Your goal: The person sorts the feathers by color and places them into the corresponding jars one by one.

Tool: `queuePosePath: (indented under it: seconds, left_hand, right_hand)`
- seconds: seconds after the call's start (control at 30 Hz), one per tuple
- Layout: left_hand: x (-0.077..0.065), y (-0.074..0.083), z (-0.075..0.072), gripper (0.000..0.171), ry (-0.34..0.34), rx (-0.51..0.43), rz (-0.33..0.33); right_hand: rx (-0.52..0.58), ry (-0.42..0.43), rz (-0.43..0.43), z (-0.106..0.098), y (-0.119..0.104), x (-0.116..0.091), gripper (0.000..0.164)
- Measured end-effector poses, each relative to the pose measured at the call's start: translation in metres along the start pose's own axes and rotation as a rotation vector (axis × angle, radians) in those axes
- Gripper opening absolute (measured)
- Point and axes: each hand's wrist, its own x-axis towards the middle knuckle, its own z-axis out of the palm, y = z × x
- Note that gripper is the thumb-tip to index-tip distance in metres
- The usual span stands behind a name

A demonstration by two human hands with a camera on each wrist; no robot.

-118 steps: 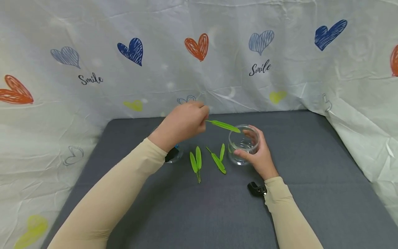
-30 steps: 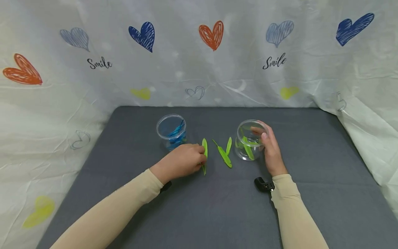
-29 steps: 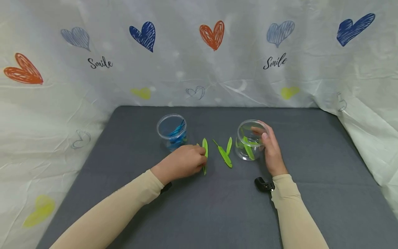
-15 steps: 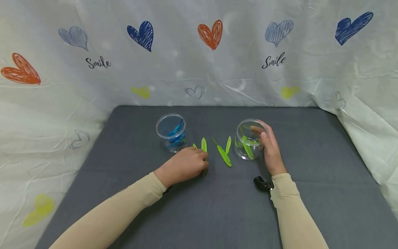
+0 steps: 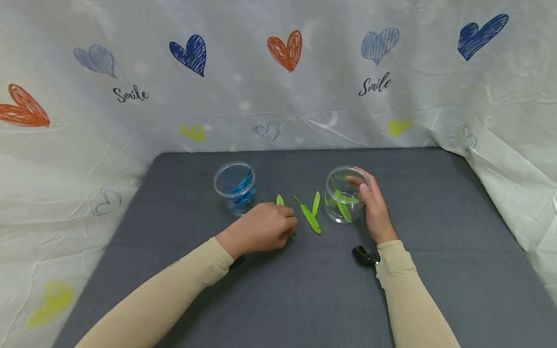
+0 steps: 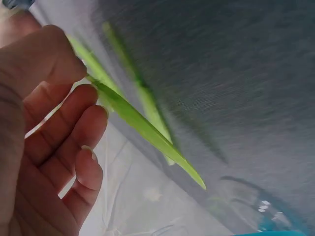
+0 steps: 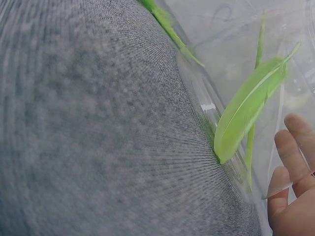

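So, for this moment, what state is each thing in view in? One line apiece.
Left jar: upright, top looks open, blue feathers inside
Right jar: upright, open, green feathers inside
Left hand: pinches a green feather by one end
Right hand: holds the right jar
Loose green feathers between the jars: two, lying on the table
Table: covered in grey cloth
Backdrop: hanging, wrinkled

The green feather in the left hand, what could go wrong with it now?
The left hand pinches the green feather near one end, so it might slip out. Another green feather lies very close and could get dragged along. The right hand is around the clear jar; a bump might tip it and spill the feathers inside.
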Motion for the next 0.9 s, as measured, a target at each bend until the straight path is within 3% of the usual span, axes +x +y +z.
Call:
queuePosePath:
  seconds: [0.23, 0.43, 0.67, 0.9]
  left_hand:
    - [0.022, -0.004, -0.024, 0.008, 0.044, -0.291, -0.144]
    - [0.046, -0.009, -0.045, 0.007, 0.141, -0.547, -0.246]
    - [0.071, -0.014, -0.062, 0.005, 0.201, -0.732, -0.358]
    - [0.104, -0.006, -0.085, 0.005, 0.241, -0.894, -0.428]
  right_hand:
    - [0.008, -0.004, -0.001, -0.001, 0.001, 0.001, 0.052]
    - [0.033, -0.004, 0.009, -0.001, 0.002, 0.001, 0.051]
    - [0.054, -0.018, 0.007, 0.001, 0.005, 0.002, 0.051]
    - [0.049, -0.019, -0.006, -0.002, 0.001, 0.004, 0.050]
